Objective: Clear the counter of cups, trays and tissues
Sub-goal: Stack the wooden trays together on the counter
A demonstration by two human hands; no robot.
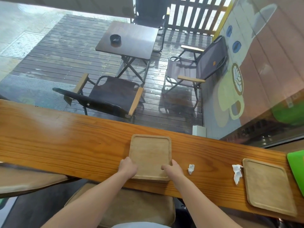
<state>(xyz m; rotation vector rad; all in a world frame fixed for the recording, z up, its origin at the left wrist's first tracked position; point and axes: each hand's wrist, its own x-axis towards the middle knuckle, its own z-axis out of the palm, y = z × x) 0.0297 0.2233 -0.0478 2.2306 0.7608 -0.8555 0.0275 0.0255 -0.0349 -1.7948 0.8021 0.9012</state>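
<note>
Fingers (pixel 166 167) of both hands partly hidden under the tray (pixel 149 155) edges.

A long bench (pixel 65 137) of glossy orange-brown wood runs across the view, its grain catching pale daylight; beyond it a window looks down on a dark slatted deck (pixel 57 53), wet-looking and reflective; a square dark folding table (pixel 131 40) stands there on crossed legs, with a black ashtray (pixel 115 39) on top; three dark fabric folding chairs with light wooden armrests are set around it, one near (pixel 107 97), one at the right (pixel 197 69), one at the far side (pixel 151 12); a dark picket fence (pixel 195 14) closes the deck's far edge; at the right a painted wall (pixel 256 66) shows a cartoon mural in cream, brown and blue; below the bench sits a padded tan stool (pixel 131 203).
</note>
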